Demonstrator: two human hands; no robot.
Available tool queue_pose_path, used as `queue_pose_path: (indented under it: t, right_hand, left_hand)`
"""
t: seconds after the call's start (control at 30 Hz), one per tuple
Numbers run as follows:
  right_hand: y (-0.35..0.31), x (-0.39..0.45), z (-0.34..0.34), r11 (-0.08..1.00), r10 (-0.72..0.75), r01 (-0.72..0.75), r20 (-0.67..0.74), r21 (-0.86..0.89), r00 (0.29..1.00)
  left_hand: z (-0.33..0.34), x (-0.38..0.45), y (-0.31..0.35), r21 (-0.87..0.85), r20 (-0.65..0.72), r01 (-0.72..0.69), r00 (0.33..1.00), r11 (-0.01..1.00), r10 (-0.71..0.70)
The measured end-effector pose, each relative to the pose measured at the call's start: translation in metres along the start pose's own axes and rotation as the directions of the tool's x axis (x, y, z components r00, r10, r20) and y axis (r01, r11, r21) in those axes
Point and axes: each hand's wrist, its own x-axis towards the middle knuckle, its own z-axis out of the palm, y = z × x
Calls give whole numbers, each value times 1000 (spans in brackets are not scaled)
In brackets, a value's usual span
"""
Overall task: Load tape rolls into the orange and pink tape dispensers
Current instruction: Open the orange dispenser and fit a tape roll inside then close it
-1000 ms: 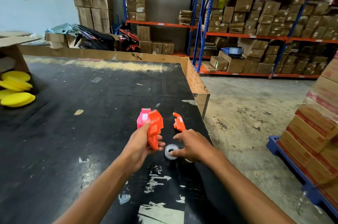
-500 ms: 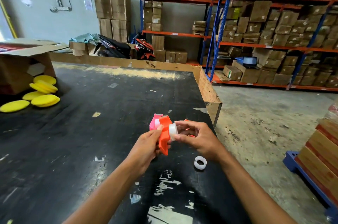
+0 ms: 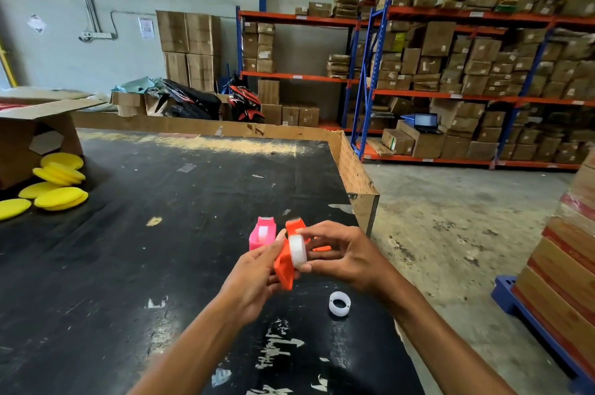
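My left hand grips the orange tape dispenser, held above the black table. My right hand pinches a white tape roll pressed against the side of the orange dispenser. The pink tape dispenser stands on the table just behind my left hand, with white tape visible inside it. A second white tape roll lies flat on the table below my right wrist. A separate orange piece shows partly behind my right fingers.
Yellow round pads and an open cardboard box sit at the table's far left. The table's right edge drops to a concrete floor. Stacked cartons on a blue pallet stand at the right, shelving racks behind.
My right hand picked a tape roll off the table and brought it up against the orange dispenser. The other roll stayed on the table. The camera view shifted slightly.
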Motion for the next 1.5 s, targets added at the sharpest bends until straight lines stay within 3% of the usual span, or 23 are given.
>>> queue_pose_path:
  t: [0.17,0.27,0.5,0.57,0.63,0.67,0.77,0.87,0.93,1.13,1.2,1.27,1.3,1.37,1.5]
  right_hand:
    - [2,7,-1,983,-73,74,12,-166,997]
    - [6,15,1,967,-146,148,22,-206,989]
    - [14,40,7,958,-124,124,16,-260,992]
    - [18,51,-1,992,-60,42,-146,-122,987]
    - [28,62,-15,990,61,-102,-374,-93,925]
    - [37,67,-22,950,138,-241,-421,-200,896]
    - [72,69,-25,627,445,-575,-365,-526,818]
    - [94,69,-6,476,563,-680,-401,-558,723]
    - [100,70,2,453,538,-687,-441,-568,719]
    - [98,75,10,444,578,-754,-489,-484,654]
    - [90,76,13,568,570,-758,-510,-321,644]
    - [75,76,14,752,585,-658,-497,37,641]
    - [65,75,14,800,582,-572,-464,180,668]
    - [44,75,16,840,540,-453,-391,298,745]
    - [11,74,29,895,440,-380,-331,233,834]
  left_hand:
    - [0,7,0,15,-66,-57,996,998,58]
    - [0,12,1,-10,-37,-47,998,999,46]
    - [-4,33,1,-121,-36,-13,999,993,9]
    - [-10,41,5,-107,-47,-20,999,994,15]
    - [-16,49,10,-98,-51,-22,999,995,17]
    - [-19,52,12,-101,-50,-21,999,995,16]
    - [-26,61,15,-125,-42,-14,999,992,9]
    - [-31,68,16,-115,-37,21,999,993,-25]
    - [-34,70,16,-101,-34,38,999,994,-42]
    - [-41,75,22,-68,-3,55,998,996,-55]
    - [-44,77,24,-60,19,55,998,997,-54]
    - [-47,78,26,-60,36,41,999,997,-38]
    - [-48,79,27,-62,41,31,999,998,-29]
    - [-51,81,30,-61,47,18,999,998,-15]
    - [-52,82,34,-51,73,-3,997,999,6]
